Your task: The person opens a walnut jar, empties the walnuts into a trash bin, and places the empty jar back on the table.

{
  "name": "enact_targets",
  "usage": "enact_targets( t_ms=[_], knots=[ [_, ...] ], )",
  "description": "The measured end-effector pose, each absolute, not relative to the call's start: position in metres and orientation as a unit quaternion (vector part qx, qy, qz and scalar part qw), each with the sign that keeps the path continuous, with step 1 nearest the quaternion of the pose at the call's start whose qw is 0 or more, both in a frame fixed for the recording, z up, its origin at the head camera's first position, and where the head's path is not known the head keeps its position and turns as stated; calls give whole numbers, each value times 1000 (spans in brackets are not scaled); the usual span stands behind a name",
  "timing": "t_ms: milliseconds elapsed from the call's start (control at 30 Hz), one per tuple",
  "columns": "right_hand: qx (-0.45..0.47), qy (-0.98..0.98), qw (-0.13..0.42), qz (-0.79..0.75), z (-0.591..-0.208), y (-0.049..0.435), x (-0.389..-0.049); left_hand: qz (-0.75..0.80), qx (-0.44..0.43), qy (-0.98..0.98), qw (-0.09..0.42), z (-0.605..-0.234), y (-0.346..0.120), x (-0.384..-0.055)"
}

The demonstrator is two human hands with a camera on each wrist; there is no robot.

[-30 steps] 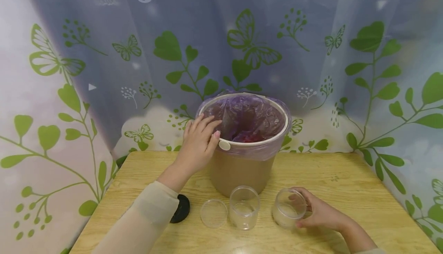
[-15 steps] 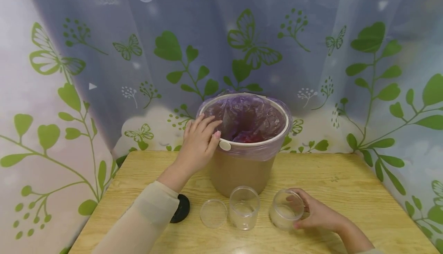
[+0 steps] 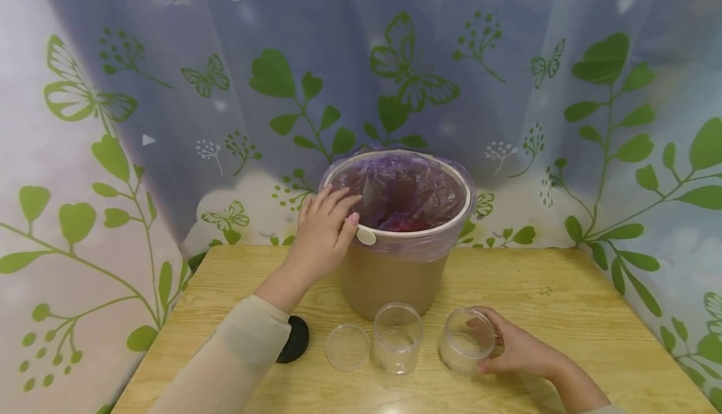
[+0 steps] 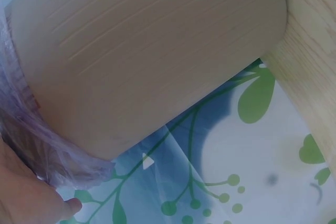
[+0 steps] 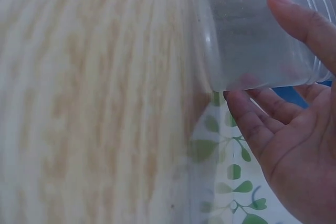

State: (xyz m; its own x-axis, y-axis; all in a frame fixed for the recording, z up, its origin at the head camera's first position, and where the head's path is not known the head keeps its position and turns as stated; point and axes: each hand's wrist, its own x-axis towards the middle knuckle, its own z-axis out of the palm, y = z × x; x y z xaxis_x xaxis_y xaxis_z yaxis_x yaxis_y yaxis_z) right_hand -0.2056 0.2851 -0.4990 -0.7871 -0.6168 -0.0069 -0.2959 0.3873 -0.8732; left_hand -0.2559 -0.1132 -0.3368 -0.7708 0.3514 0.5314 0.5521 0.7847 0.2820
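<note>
the left hand (image 3: 324, 229) is resting on the rim of the bin (image 3: 395, 276), which is standing at the middle of the table's (image 3: 564, 301) far edge; the fingers are lying straight and slightly apart over the purple liner (image 3: 403, 191). the left wrist view is showing only the bin's tan wall (image 4: 147, 61) and bunched liner, not the fingers. the right hand (image 3: 521, 348) is gripping a clear jar (image 3: 467, 340) near the front edge, tilted, fingers curled around it; the right wrist view is showing the thumb and fingers (image 5: 262, 124) clamping the jar (image 5: 257, 32). a second jar (image 3: 397, 337), a clear lid (image 3: 348, 347) and a black lid (image 3: 296, 339) are sitting along the front edge.
</note>
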Motion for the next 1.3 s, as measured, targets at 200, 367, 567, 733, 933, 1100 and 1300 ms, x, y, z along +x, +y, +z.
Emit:
enact_targets(
  t_ms=[200, 367, 567, 733, 933, 1100, 1300],
  knots=[
    [-284, 823, 164, -463, -490, 289, -203, -219, -247, -915, 234, -336, -113, -256],
    [-282, 823, 159, -467, -481, 290, -201, -221, -244, -916, 229, -336, -114, -255],
    [-290, 833, 136, -451, -474, 292, -200, -221, -249, -915, 228, -336, -114, -255],
    [-294, 844, 128, -430, -465, 292, -197, -223, -250, -914, 228, -337, -114, -256],
    [-289, 859, 114, -407, -451, 290, -193, -226, -250, -913, 231, -338, -115, -258],
    [-257, 881, 85, -388, -434, 290, -190, -225, -249, -914, 228, -337, -115, -257],
    [-210, 908, 11, -362, -418, 284, -187, -225, -247, -915, 226, -337, -115, -256]
  ],
)
